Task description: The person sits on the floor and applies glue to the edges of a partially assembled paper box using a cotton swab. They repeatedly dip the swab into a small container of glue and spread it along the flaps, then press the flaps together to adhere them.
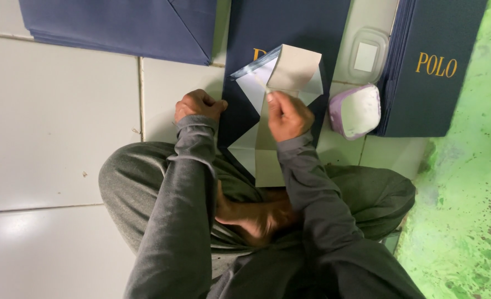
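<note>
A flattened navy paper bag (287,22) lies on the white floor tiles in front of me, its pale inner bottom flaps (295,69) folded open. My right hand (287,115) rests on those flaps and pinches a thin pale stick (260,83) whose tip touches the flap. Left of the bag, my left hand (199,105) is curled in a fist pressing down on the bag's left edge. I sit cross-legged in grey clothes, one bare foot (256,217) below the bag.
A small lilac tub of white paste (356,111) stands right of the bag, its clear lid (367,55) behind it. A stack of navy bags (433,66) lies at the right, another pile (123,25) at the top left. Green stained floor (467,194) runs along the right.
</note>
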